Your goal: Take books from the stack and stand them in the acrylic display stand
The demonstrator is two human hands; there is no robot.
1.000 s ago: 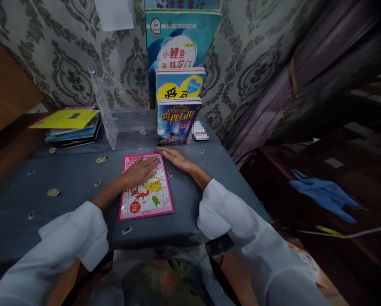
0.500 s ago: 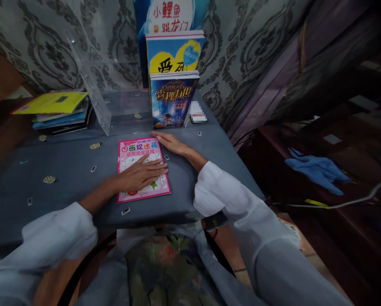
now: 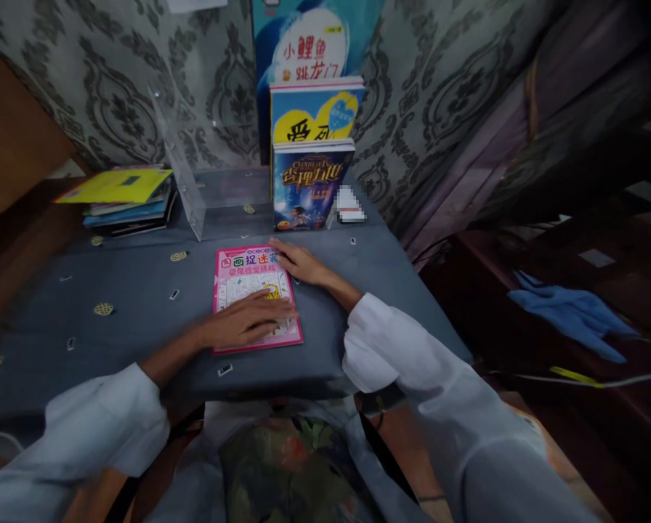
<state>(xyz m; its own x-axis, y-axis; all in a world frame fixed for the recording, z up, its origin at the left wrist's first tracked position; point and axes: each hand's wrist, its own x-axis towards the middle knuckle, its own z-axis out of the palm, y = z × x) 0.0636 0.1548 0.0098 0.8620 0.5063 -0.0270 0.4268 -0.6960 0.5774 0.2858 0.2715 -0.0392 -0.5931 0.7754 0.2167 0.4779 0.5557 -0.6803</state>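
A pink picture book (image 3: pixel 252 285) with colourful lettering lies flat on the grey-blue tablecloth (image 3: pixel 151 319) in front of me. Across its lower half rests my left hand (image 3: pixel 245 319), palm down with its fingers stretched out. My right hand (image 3: pixel 299 263) lies at the book's upper right corner, fingers extended over the edge and covering the end of the title. Neither hand is wrapped round anything. Just beyond stands a clear acrylic rack (image 3: pixel 181 163) with a dark blue book (image 3: pixel 310 190) in its front tier.
Behind the dark blue book rise a blue-and-yellow book (image 3: pixel 290 105) and a tall teal book (image 3: pixel 274 43). A stack of books (image 3: pixel 129 190) with a yellow one on top sits at the left. A blue cloth (image 3: pixel 568 309) lies off the table at the right.
My left hand has slid slightly down the book, uncovering a yellow drawing. My right hand has come further over the upper right corner. The whole view has shifted a little.
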